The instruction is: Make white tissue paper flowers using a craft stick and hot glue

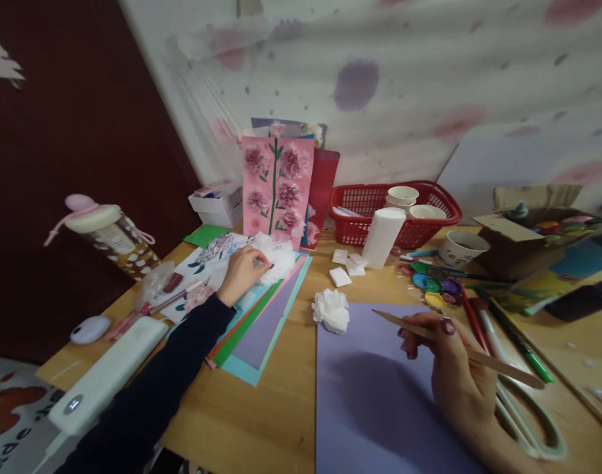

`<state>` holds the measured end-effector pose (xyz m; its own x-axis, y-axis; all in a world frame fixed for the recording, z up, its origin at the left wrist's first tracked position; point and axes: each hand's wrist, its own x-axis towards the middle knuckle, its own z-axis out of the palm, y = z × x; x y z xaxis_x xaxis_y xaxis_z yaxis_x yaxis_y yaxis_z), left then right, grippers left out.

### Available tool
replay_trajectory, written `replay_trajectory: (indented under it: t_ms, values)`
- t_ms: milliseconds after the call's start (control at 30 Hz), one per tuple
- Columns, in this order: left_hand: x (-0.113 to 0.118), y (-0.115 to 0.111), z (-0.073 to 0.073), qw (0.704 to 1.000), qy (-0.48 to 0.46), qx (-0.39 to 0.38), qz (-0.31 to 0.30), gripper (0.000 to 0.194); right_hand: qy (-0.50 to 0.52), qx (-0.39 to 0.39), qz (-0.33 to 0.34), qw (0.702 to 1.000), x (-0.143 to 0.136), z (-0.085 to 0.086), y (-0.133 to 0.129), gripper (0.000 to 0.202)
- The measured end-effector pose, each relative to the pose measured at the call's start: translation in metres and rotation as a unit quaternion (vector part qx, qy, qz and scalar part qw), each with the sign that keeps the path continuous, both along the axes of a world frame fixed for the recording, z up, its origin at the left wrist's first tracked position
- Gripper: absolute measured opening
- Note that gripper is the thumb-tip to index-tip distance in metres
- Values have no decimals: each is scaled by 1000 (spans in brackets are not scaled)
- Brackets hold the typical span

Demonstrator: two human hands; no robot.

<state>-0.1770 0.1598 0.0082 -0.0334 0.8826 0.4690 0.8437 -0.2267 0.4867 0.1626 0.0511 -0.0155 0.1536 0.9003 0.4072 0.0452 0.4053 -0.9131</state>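
Observation:
My right hand point(458, 368) grips a flat wooden stick point(502, 367), its pointed end aimed left over a sheet of purple paper point(364, 408). A crumpled white tissue-paper flower point(331, 311) lies at the sheet's upper left corner. On the left, my left hand point(245, 271) is closed in a pinch at a fluffy heap of white tissue point(275, 257). Whether anything is between those fingertips is too small to make out. Beneath that hand are a paper with flower pictures point(214, 247) and a fanned stack of coloured paper point(261, 329).
A pink flower artwork point(275, 191) stands against the wall. Behind the purple sheet are folded white tissues point(340, 276), a white roll point(383, 237) and a red basket point(350, 227) with paper cups. Paint pots point(431, 283), brushes and scissors point(532, 421) lie right; a bottle point(113, 237) stands left.

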Motion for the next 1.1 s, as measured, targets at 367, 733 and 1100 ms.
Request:
replay_trajectory:
  t_ms: [367, 733, 1100]
  values:
    - [6, -18, 15, 992, -30, 120, -17, 12, 26, -42, -2, 999, -2, 5, -2, 32]
    - [98, -83, 41, 829, -423, -265, -253, 22, 100, -83, 93, 987, -15, 22, -9, 27]
    - [110, -88, 24, 793, -411, -361, -268, 36, 134, -132, 156, 970, -17, 21, -17, 26]
